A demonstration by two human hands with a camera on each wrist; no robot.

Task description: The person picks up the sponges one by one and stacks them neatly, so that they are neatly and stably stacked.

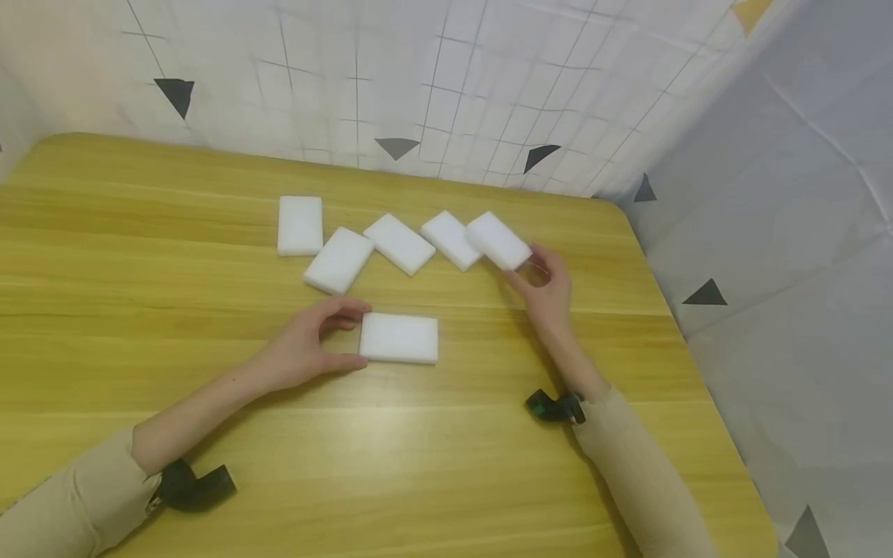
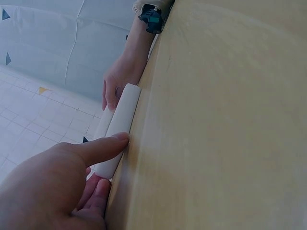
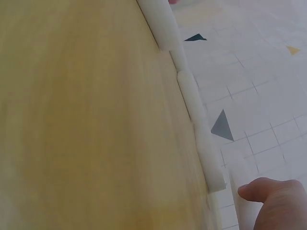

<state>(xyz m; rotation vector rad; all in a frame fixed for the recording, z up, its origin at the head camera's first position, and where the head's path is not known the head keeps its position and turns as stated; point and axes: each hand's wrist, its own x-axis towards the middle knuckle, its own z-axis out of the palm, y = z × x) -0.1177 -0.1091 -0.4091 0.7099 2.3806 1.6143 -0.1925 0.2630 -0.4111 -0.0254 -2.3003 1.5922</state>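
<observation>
My left hand (image 1: 296, 349) pinches the left end of a white sponge block (image 1: 399, 338) lying flat on the table, thumb at its near edge and fingers at its far edge. The left wrist view shows the thumb (image 2: 108, 146) against the same sponge. Farther off, my right hand (image 1: 549, 298) holds another white sponge (image 1: 498, 240) by its right end, between thumb and fingers. That sponge seems slightly raised, beside the right end of a row. In the right wrist view, the thumb (image 3: 264, 189) presses on the held sponge (image 3: 245, 211), apart from the row.
Across the back of the wooden table (image 1: 391, 465) several white sponges lie at angles: one upright (image 1: 300, 225), one slanted (image 1: 339, 260), one in the middle (image 1: 399, 243) and one farther right (image 1: 450, 239). A patterned white cloth (image 1: 314, 70) hangs behind the table.
</observation>
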